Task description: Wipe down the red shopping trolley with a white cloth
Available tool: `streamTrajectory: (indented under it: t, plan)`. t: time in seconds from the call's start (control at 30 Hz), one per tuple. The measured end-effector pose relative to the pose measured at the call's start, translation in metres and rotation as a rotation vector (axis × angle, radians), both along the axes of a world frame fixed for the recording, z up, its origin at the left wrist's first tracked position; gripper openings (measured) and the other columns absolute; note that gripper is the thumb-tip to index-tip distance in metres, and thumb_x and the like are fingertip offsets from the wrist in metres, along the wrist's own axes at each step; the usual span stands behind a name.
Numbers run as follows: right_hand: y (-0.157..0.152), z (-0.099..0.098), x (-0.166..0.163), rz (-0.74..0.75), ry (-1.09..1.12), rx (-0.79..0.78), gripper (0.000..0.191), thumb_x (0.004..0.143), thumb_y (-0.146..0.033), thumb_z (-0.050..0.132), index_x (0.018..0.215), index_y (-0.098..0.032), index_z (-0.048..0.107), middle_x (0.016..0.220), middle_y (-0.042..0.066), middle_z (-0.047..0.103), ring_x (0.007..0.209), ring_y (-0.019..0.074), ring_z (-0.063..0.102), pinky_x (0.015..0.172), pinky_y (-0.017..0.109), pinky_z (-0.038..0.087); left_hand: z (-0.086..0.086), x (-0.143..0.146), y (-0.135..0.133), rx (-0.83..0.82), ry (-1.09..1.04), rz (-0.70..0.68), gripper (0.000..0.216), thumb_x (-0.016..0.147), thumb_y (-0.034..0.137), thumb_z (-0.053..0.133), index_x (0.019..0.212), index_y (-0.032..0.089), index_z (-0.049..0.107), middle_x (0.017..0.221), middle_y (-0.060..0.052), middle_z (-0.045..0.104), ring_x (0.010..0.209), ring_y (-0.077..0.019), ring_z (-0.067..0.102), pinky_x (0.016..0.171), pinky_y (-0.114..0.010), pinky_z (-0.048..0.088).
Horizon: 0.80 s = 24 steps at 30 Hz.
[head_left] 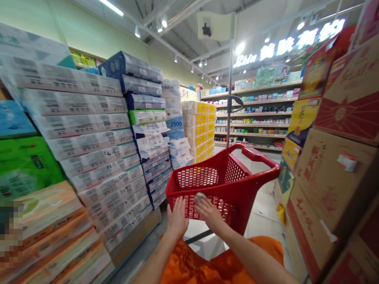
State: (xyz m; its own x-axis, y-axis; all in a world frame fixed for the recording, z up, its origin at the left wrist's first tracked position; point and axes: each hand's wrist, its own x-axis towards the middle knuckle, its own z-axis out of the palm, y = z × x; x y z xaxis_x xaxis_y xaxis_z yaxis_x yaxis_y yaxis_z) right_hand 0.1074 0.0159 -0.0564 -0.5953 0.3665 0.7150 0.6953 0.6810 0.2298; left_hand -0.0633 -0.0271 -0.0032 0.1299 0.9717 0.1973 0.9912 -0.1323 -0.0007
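A red plastic shopping basket cart with a red handle stands in the aisle just ahead of me. My left hand rests flat against the near rim of the basket, fingers stretched upward. My right hand is beside it on the same rim, fingers curled over a small pale object that I cannot make out. Orange fabric lies below my forearms.
Tall stacks of packaged tissue line the left side. Brown and red cardboard cartons crowd the right. A metal pole rises behind the basket. Shelves of goods stand at the aisle's far end.
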Motion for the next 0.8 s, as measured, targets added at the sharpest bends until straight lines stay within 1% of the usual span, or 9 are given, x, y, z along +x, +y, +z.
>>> streamTrajectory:
  t: [0.1, 0.17, 0.23, 0.3, 0.47, 0.53, 0.67, 0.73, 0.8]
  plan:
    - [-0.007, -0.018, 0.015, -0.006, -0.041, -0.039, 0.027, 0.082, -0.019, 0.048, 0.108, -0.020, 0.056, 0.109, 0.005, 0.060, 0.114, 0.0189, 0.044, 0.099, 0.038, 0.033, 0.000, 0.007, 0.000, -0.001, -0.002, -0.037, 0.067, 0.070, 0.023, 0.036, 0.134, 0.013, 0.022, 0.143, -0.006, 0.018, 0.132, -0.0200, 0.013, 0.105, -0.050, 0.009]
    - [-0.009, -0.016, 0.022, -0.024, -0.023, -0.047, 0.032, 0.083, -0.019, 0.046, 0.114, -0.021, 0.053, 0.115, 0.004, 0.057, 0.120, 0.0196, 0.037, 0.100, 0.041, 0.030, 0.000, 0.013, 0.001, -0.010, -0.005, -0.054, 0.066, 0.070, 0.024, 0.036, 0.134, 0.012, 0.023, 0.143, -0.006, 0.018, 0.132, -0.0201, 0.013, 0.105, -0.050, 0.009]
    - [-0.008, -0.007, 0.028, -0.061, 0.014, -0.045, 0.035, 0.084, -0.018, 0.044, 0.118, -0.023, 0.049, 0.122, 0.004, 0.052, 0.124, 0.0205, 0.030, 0.102, 0.045, 0.026, 0.000, 0.020, 0.001, -0.013, -0.001, -0.071, 0.066, 0.070, 0.023, 0.035, 0.134, 0.012, 0.023, 0.143, -0.006, 0.017, 0.132, -0.0202, 0.013, 0.105, -0.050, 0.008]
    - [-0.007, -0.004, 0.034, -0.103, 0.037, -0.051, 0.035, 0.085, -0.018, 0.043, 0.118, -0.023, 0.049, 0.122, 0.004, 0.052, 0.124, 0.0204, 0.031, 0.102, 0.046, 0.024, 0.000, 0.029, 0.000, -0.008, 0.007, -0.101, 0.067, 0.069, 0.022, 0.036, 0.134, 0.013, 0.023, 0.144, -0.006, 0.016, 0.132, -0.0202, 0.011, 0.105, -0.049, 0.007]
    - [-0.018, -0.018, 0.048, -0.075, -0.064, -0.132, 0.027, 0.083, -0.021, 0.047, 0.108, -0.021, 0.057, 0.117, 0.003, 0.056, 0.120, 0.0192, 0.038, 0.100, 0.039, 0.031, 0.001, 0.046, -0.002, -0.011, 0.041, -0.180, 0.069, 0.069, 0.023, 0.037, 0.135, 0.015, 0.019, 0.144, -0.005, 0.016, 0.132, -0.0206, 0.009, 0.106, -0.049, 0.005]
    - [-0.022, -0.009, 0.053, -0.083, -0.018, -0.120, 0.027, 0.084, -0.021, 0.045, 0.108, -0.021, 0.057, 0.118, 0.004, 0.056, 0.121, 0.0193, 0.036, 0.100, 0.040, 0.030, 0.004, 0.051, -0.003, -0.021, 0.045, -0.195, 0.069, 0.069, 0.022, 0.037, 0.135, 0.014, 0.019, 0.144, -0.005, 0.014, 0.132, -0.0209, 0.009, 0.106, -0.049, 0.004]
    - [-0.020, 0.019, 0.065, -0.177, 0.116, -0.061, 0.031, 0.087, -0.017, 0.039, 0.114, -0.023, 0.054, 0.123, 0.004, 0.051, 0.126, 0.0201, 0.028, 0.103, 0.043, 0.023, 0.011, 0.061, -0.003, -0.027, 0.034, -0.232, 0.068, 0.070, 0.022, 0.037, 0.135, 0.015, 0.019, 0.144, -0.005, 0.015, 0.132, -0.0204, 0.008, 0.106, -0.049, 0.003]
    - [-0.020, 0.015, 0.074, -0.201, 0.096, -0.068, 0.031, 0.086, -0.016, 0.041, 0.113, -0.022, 0.054, 0.122, 0.003, 0.052, 0.124, 0.0198, 0.031, 0.102, 0.041, 0.025, 0.012, 0.066, -0.003, -0.025, 0.031, -0.252, 0.067, 0.070, 0.022, 0.036, 0.135, 0.015, 0.020, 0.144, -0.004, 0.016, 0.133, -0.0198, 0.008, 0.106, -0.048, 0.003]
    - [-0.022, 0.002, 0.081, -0.204, 0.048, -0.090, 0.031, 0.084, -0.015, 0.042, 0.111, -0.021, 0.056, 0.118, 0.003, 0.056, 0.120, 0.0189, 0.037, 0.101, 0.039, 0.028, 0.013, 0.072, -0.003, -0.018, 0.029, -0.269, 0.066, 0.071, 0.021, 0.035, 0.135, 0.015, 0.021, 0.144, -0.004, 0.016, 0.132, -0.0195, 0.008, 0.106, -0.048, 0.003]
